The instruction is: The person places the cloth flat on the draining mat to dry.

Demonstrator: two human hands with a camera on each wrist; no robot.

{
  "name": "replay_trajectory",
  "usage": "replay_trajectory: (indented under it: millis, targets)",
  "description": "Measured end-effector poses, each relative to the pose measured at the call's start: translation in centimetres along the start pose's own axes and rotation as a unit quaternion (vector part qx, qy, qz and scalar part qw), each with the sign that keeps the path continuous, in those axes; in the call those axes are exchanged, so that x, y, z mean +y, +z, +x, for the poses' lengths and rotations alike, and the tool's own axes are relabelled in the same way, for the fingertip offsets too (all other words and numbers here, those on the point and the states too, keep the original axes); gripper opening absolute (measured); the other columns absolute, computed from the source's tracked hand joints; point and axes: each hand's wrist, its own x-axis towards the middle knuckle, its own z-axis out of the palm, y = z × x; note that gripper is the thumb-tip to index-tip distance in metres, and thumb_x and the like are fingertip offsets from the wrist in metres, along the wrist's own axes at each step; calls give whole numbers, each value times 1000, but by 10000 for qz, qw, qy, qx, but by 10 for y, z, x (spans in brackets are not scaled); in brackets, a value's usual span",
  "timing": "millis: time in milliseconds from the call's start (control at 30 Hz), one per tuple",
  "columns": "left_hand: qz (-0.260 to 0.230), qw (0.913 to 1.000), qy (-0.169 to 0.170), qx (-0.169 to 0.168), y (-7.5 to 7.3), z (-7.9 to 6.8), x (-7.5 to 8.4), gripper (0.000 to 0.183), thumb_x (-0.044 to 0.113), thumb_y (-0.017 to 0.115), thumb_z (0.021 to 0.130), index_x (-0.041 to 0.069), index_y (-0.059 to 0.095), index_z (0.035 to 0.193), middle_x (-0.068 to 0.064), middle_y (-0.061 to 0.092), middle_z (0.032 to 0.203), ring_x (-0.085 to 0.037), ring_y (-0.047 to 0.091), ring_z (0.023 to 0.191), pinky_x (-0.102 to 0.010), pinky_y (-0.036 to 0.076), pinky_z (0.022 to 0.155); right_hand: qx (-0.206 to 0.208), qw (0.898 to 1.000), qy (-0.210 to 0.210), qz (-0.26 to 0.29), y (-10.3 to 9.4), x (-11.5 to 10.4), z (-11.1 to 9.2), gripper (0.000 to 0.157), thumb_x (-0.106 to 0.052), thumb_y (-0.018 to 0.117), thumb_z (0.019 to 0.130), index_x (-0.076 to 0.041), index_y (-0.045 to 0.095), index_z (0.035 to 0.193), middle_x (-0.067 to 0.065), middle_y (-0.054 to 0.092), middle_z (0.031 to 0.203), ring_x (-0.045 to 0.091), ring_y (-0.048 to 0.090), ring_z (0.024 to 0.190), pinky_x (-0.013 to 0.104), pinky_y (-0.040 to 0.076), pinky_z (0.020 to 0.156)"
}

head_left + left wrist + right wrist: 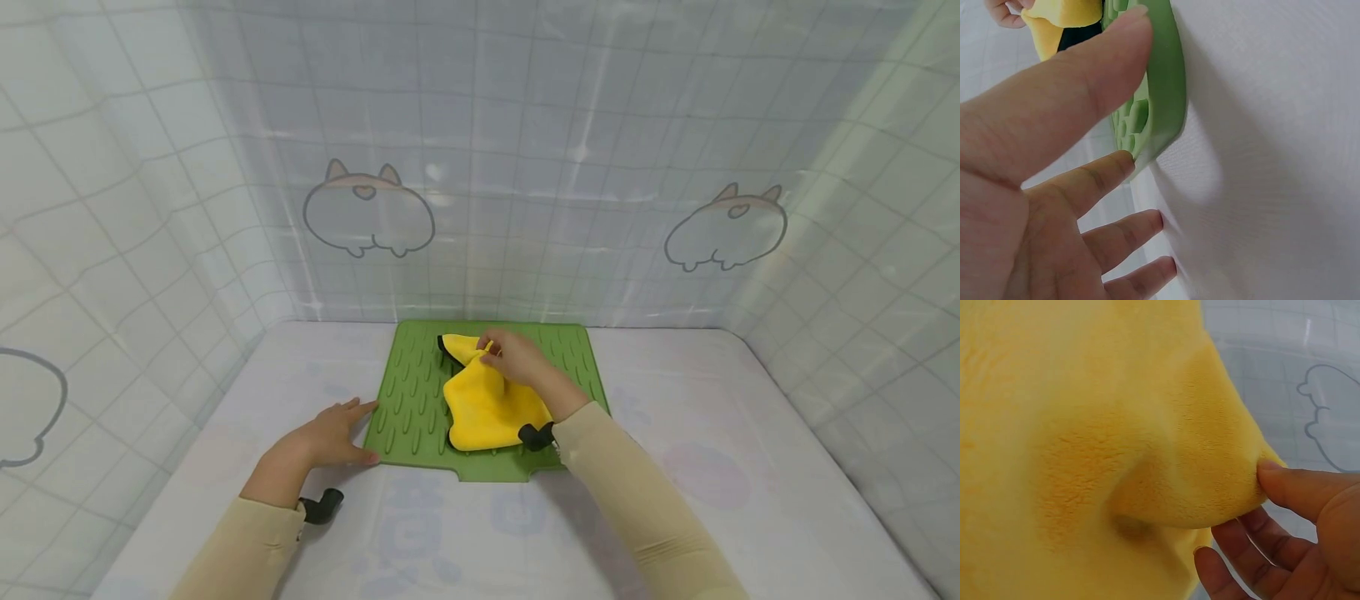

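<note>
A yellow plush cloth (491, 408) with black edging lies bunched on a green ridged mat (408, 400). My right hand (517, 358) pinches a fold of it between thumb and fingers near the mat's far half. In the right wrist view the cloth (1116, 425) fills most of the picture, its fold gripped at the thumb tip. My left hand (333, 433) has its fingers spread at the mat's left edge, thumb by the near left corner. The left wrist view shows the thumb and forefinger at the mat's rim (1169, 81), the other fingertips on the white table covering.
The mat has a short tab (493, 473) on its near side. A white printed sheet (420, 542) covers the table. Pale grid-patterned curtains (525, 167) stand behind and at both sides. A black piece (322, 506) sits at the left cuff and another (536, 437) at the right.
</note>
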Motion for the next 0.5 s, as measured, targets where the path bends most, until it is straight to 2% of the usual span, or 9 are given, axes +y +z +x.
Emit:
replay_trajectory:
  millis: [233, 500]
  targets:
    - [-18, 10000, -3, 10, -1, -2, 2, 94, 47, 77, 68, 6, 35, 142, -28, 26, 144, -54, 20, 128, -66, 23, 97, -155, 9997, -50, 205, -8, -2, -5, 19, -24, 56, 93, -20, 59, 111, 2, 58, 104, 17, 56, 92, 31, 48, 77]
    - [11, 10000, -37, 3, 0, -2, 1, 94, 48, 77, 68, 7, 35, 142, -28, 26, 145, -55, 20, 128, -67, 24, 97, -39, 9993, -108, 342, -20, -2, -14, 21, -24, 55, 93, -18, 61, 113, -1, 58, 104, 16, 56, 92, 30, 49, 78]
